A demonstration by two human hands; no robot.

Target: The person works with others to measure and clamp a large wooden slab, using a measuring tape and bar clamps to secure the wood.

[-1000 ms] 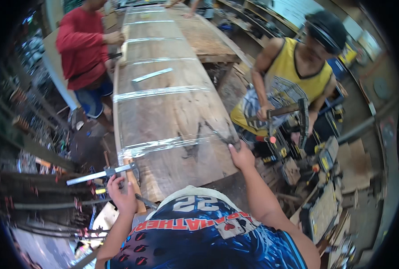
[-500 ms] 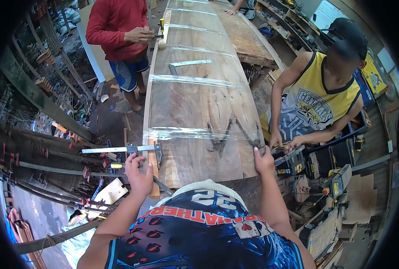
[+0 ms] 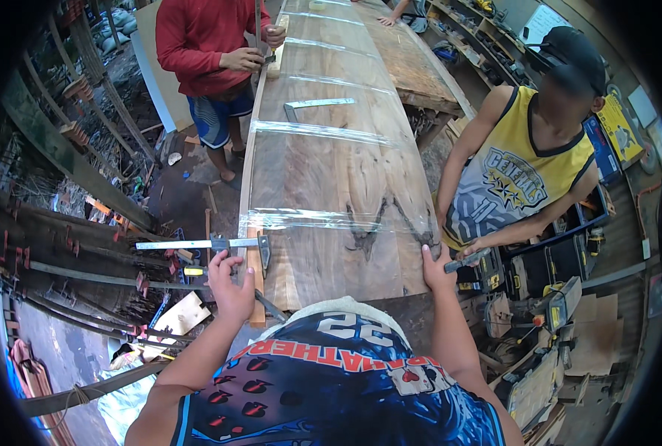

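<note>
I am looking down into a woodworking shop. A long raw wood slab (image 3: pixel 338 171) banded with clear plastic wrap (image 3: pixel 331 219) fills the middle, with a bar clamp (image 3: pixel 212 244) at its edge and a steel square (image 3: pixel 316 105) lying on it. Power tool cases (image 3: pixel 561 260) crowd the right, stacked metal clamps (image 3: pixel 71 260) and lumber the left.

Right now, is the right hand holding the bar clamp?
No. The right hand rests flat on the slab; the left hand grips the bar clamp.
</note>
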